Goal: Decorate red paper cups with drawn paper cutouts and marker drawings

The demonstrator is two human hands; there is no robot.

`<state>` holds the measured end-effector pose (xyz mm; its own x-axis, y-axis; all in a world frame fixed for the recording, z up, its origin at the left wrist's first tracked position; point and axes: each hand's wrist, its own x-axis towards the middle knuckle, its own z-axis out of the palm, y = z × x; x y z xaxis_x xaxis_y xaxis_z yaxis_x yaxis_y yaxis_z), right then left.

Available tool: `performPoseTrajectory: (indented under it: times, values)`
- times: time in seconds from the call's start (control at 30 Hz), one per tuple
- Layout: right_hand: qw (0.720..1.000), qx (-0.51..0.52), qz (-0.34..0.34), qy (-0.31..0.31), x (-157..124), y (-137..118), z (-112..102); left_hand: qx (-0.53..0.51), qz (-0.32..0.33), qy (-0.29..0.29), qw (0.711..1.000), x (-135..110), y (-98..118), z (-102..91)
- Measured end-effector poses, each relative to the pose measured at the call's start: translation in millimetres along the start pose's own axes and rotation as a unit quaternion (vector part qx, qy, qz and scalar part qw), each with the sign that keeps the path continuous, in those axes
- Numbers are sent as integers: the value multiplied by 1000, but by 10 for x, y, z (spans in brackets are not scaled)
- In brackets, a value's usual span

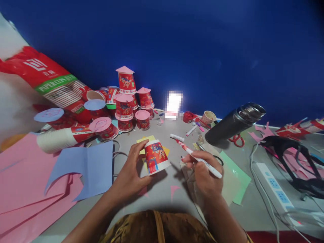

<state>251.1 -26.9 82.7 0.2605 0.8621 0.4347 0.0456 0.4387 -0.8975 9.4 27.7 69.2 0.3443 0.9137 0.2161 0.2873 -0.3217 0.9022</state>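
Observation:
My left hand grips a red paper cup by its rim and base, tilted on its side above the table. The cup carries a printed pattern, with blue strokes near its lower white edge. In my right hand is a white marker with a red tip end, uncapped and pointing toward the upper left, a short way right of the cup. A white cap-like piece lies just beyond the marker's tip. Yellow paper lies partly hidden behind the cup.
Red cups with pink paper tops stand stacked at back left, near a bag of paper cups. Pink and blue sheets cover the left. A dark flask, red-handled scissors and a power strip are on the right.

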Motion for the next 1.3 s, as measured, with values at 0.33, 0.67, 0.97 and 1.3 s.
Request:
performPoseTrajectory:
  times: [0.33,0.67,0.97,1.3]
  values:
    - [994,-107,-18,-4,-77,-35,94,-220,-95,-71,968,-46,-97,16]
    - [929,-248,-242,-129,-18,19,298,-139,-53,-75,986,-32,-100,-39]
    - [943,-198,-227,-144,-71,38,195,-53,-1,-58,997,19,-44,-85]
    - [951,-206,-194,-128,-115,-1,197,60,58,-41,996,28,-197,-56]
